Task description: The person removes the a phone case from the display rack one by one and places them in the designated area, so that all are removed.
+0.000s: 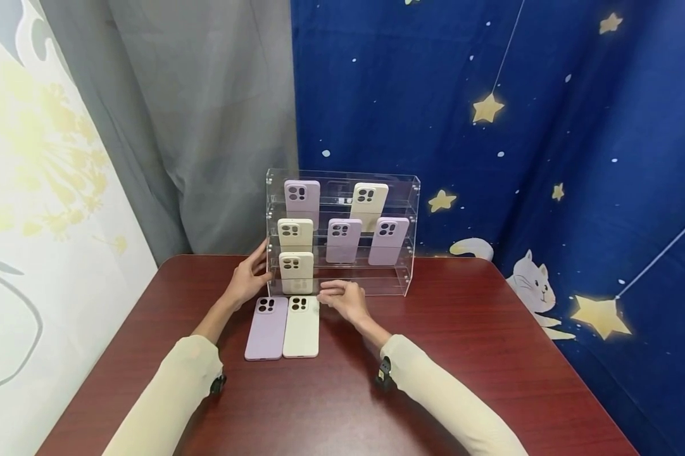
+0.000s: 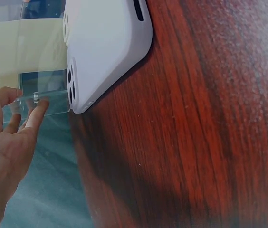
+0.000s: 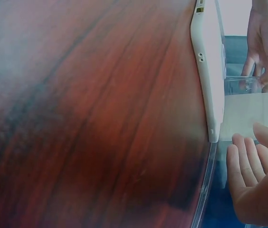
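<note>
A clear acrylic tiered stand (image 1: 365, 288) holds several phone cases with camera cutouts. My left hand (image 1: 249, 277) rests against the stand's left side, fingers spread and fairly straight; in the left wrist view the same hand (image 2: 10, 133) touches the side panel. My right hand (image 1: 345, 299), fingers loosely bent, is just right of the cream case (image 1: 297, 271) on the lowest tier and grips nothing. The right wrist view shows this hand (image 3: 257, 175) palm visible, beside that case. A purple case (image 1: 266, 332) and a cream case (image 1: 301, 332) lie side by side before the stand.
Higher tiers carry purple cases (image 1: 344, 244) and cream cases (image 1: 295, 233). Beneath is a reddish-brown table (image 1: 462, 354). Behind it hang a grey curtain (image 1: 223, 126) and a blue star-patterned curtain (image 1: 405, 95); a patterned white panel (image 1: 46, 253) is at left.
</note>
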A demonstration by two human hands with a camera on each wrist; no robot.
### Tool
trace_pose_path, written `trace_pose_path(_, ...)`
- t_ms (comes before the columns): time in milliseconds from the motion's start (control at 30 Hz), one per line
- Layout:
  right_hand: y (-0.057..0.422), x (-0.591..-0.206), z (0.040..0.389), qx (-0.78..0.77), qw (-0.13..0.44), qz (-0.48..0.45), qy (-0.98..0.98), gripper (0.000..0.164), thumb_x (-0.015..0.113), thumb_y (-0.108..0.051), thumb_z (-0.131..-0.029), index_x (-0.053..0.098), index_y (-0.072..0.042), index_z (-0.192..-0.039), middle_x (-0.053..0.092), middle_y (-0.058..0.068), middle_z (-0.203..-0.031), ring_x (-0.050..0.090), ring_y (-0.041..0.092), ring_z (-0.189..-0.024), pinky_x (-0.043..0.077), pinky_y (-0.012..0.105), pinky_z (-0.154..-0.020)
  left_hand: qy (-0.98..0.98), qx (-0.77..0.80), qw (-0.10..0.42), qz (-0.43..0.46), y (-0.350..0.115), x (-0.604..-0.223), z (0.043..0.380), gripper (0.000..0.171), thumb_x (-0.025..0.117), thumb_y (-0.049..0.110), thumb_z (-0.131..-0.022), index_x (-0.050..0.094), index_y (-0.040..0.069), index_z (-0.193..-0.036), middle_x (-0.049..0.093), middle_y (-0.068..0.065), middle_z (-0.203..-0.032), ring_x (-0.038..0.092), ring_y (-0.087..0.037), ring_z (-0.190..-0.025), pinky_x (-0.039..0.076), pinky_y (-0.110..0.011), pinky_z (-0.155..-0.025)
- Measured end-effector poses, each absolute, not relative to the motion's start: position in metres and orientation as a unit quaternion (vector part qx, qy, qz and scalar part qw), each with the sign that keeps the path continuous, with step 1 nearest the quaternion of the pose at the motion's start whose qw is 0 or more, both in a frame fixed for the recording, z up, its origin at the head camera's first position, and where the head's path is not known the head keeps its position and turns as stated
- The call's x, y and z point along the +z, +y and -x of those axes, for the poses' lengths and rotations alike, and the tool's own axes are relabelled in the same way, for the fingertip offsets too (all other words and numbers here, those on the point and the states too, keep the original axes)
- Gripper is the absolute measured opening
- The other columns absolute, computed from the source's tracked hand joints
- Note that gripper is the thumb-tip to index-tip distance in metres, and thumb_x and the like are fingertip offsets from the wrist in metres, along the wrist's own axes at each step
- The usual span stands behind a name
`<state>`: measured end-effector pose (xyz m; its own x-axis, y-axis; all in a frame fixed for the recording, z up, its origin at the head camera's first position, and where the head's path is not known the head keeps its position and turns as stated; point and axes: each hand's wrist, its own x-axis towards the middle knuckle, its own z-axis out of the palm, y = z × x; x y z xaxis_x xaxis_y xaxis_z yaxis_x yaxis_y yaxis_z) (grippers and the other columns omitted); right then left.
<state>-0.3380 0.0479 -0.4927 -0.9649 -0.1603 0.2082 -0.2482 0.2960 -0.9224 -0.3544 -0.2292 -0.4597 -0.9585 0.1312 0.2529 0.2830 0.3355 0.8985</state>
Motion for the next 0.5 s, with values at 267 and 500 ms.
trace_pose_path(267,0.046,-0.481,0.344,0.570,0.076,-0.143,-0.805,0.028,0.085,-0.009,-0.086,0.080,-0.001,-0.113,0.079,0.012,-0.098,0.079,0.023,-0.087,0.063,0.025,-0.070,-0.806,-0.574,0.062,0.133,-0.227,-0.448,0.344,0.088,0.060,-0.015,-0.094,0.021,0.014,-0.167,0.036,-0.032,-0.160,0.043,-0.051,-0.141,0.045,-0.059,-0.109)
trace_pose_path(500,0.045,-0.469,0.348,0.564,0.107,-0.154,-0.804,0.030,0.086,-0.008,-0.085,0.079,-0.001,-0.113,0.080,0.010,-0.098,0.079,0.023,-0.085,0.063,0.025,-0.073,-0.815,-0.561,0.074,0.125,-0.232,-0.470,0.362,0.093,0.061,-0.012,-0.095,0.019,0.029,-0.168,0.038,-0.027,-0.161,0.045,-0.046,-0.142,0.046,-0.056,-0.110)
